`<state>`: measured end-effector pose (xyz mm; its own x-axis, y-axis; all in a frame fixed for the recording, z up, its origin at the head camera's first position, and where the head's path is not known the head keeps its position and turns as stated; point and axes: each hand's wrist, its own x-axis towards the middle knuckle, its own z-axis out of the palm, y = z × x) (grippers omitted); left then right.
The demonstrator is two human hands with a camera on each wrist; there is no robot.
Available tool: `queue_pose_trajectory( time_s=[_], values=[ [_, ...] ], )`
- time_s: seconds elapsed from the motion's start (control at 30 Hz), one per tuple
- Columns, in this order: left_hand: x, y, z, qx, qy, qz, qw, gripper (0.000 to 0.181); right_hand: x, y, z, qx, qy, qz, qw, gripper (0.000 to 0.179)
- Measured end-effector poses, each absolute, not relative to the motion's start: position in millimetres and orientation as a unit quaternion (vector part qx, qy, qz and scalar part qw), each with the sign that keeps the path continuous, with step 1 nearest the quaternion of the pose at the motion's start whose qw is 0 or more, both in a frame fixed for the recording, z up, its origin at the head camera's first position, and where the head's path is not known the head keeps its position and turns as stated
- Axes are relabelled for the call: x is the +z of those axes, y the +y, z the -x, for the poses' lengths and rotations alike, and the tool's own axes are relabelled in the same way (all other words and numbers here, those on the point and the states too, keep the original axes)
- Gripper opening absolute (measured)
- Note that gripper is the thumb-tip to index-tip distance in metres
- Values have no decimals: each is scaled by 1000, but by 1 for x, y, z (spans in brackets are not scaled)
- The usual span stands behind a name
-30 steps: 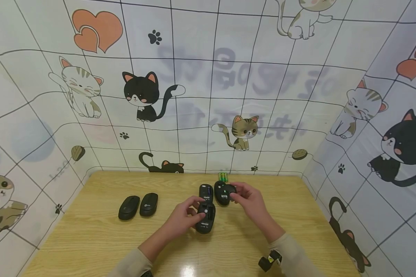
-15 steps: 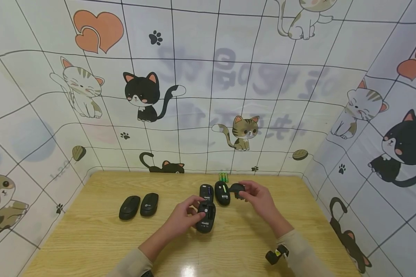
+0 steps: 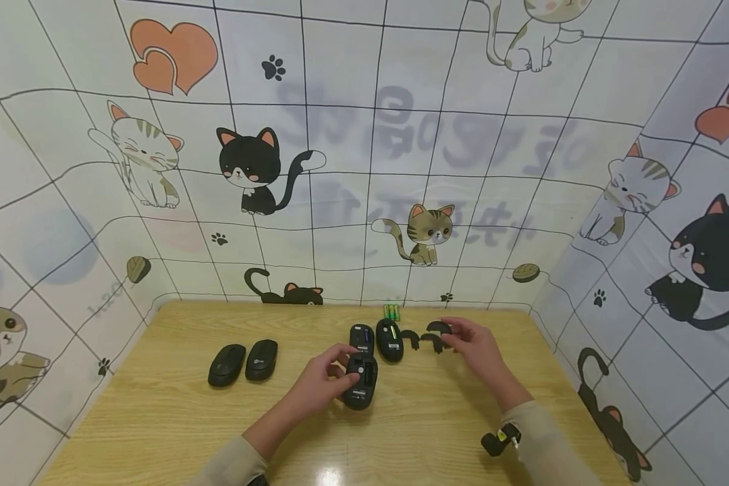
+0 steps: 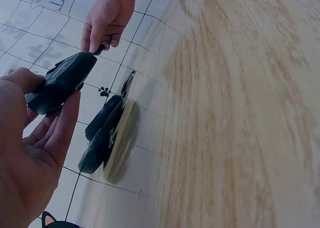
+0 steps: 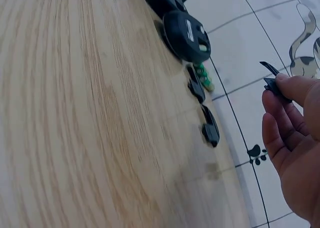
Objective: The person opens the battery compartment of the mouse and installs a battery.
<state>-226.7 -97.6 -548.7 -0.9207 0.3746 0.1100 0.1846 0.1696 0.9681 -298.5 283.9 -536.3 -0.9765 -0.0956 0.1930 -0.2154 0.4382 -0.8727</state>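
My left hand [image 3: 320, 381] holds a black computer mouse [image 3: 361, 398] belly up, thumb on one side and fingers on the other; its battery bay is uncovered. In the left wrist view this mouse [image 4: 62, 83] is raised off the table. My right hand [image 3: 475, 347] pinches a thin black battery cover [image 3: 439, 327] between thumb and fingertips, well above the table in the right wrist view. Two similar covers, a left one [image 3: 410, 336] and a right one [image 3: 433, 341], lie on the table. Upturned beside them is a mouse [image 3: 390, 341] with a green battery in its bay.
Another upturned mouse [image 3: 361, 336] lies just behind the held one. Several green batteries [image 3: 391, 311] sit at the table's back edge. Two mice, one [image 3: 227, 365] and another [image 3: 261, 359], rest upright at the left. A cat-print cloth [image 3: 340, 202] surrounds the wooden table [image 3: 413, 432].
My right hand has moved right with the battery cover, away from the upturned mouse. The two covers on the table now show separately. My left hand and its mouse have stayed put.
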Motion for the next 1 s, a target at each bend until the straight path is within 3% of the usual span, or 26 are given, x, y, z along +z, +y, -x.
queue_pose_trajectory(
  time_s=[0.57, 1.0],
  values=[
    [-549, -98, 227, 616, 762, -185, 77, 41, -558, 315, 311, 483, -874, -33, 44, 39],
    [-547, -98, 227, 619, 760, -181, 80, 40, -567, 326, 324, 415, -908, -44, 47, 37]
  ],
)
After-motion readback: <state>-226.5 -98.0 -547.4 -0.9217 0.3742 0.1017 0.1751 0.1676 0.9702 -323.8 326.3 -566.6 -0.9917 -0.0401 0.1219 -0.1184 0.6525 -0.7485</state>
